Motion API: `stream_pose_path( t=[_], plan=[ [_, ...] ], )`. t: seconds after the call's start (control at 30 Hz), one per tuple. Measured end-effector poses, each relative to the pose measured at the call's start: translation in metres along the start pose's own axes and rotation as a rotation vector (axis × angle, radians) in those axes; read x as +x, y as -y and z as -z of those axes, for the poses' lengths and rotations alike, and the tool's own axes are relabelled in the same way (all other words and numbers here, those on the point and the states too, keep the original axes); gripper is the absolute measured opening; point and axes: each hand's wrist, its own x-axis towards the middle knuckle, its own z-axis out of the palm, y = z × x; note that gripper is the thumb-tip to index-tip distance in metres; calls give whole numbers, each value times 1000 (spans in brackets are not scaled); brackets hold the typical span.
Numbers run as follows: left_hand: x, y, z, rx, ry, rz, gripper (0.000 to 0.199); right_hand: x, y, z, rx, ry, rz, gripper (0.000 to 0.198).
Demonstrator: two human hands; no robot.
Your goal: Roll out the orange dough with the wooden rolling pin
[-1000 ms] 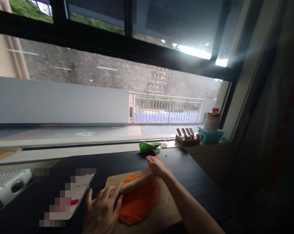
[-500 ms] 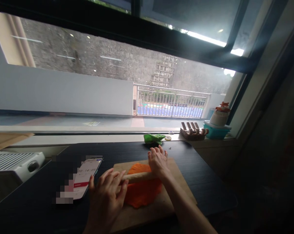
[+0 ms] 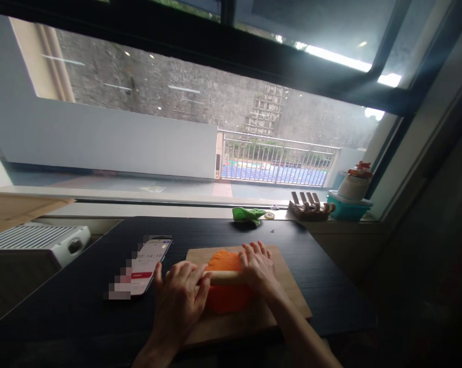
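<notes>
A flat sheet of orange dough [image 3: 225, 263] lies on a wooden board [image 3: 288, 291] on the dark table. Across the dough rests a wooden rolling pin [image 3: 224, 277]. My left hand [image 3: 179, 296] presses on the pin's left end with the fingers spread over it. My right hand [image 3: 258, 267] presses on the pin's right end, fingers pointing towards the window. Both ends of the pin are hidden under my hands.
A phone [image 3: 148, 258] lies screen-up left of the board. A white heater [image 3: 35, 243] stands at the far left. On the sill sit a green lump [image 3: 248, 214], a small wooden rack [image 3: 310, 207] and a teal box with a white pot [image 3: 351, 199].
Both hands have drawn the rolling pin back towards me over the dough and levelled it. The camera has tilted, so the board sits higher and more to the right.
</notes>
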Motion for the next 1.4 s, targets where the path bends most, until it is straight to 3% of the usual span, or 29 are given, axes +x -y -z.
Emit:
stream_pose_path(
  t=[0.13,0.27,0.37,0.6,0.87,0.93,1.1,1.17,1.4],
  plan=[
    [0,-2,1,6,-5,7,28,-14,-4,0,-17,-37,16,47],
    [1,-2,1,22,26,0,28,17,2,4,-29,76,-42,49],
    [0,-1,1,20,31,1,28,22,5,4,-31,78,-33,45],
    [0,-4,5,-5,19,4,27,-43,-1,3,-86,-83,77,41],
    [1,-2,2,18,37,12,28,19,5,7,-64,86,14,50],
    [1,-3,2,14,34,13,28,9,4,5,-81,40,48,49],
    [2,-7,7,-11,42,4,27,-52,-1,-2,-149,-130,157,50],
    [2,-8,8,-16,53,9,27,-58,0,-1,-162,-137,154,50],
    [4,-6,3,-11,78,28,27,11,7,5,-96,82,84,49]
  ],
)
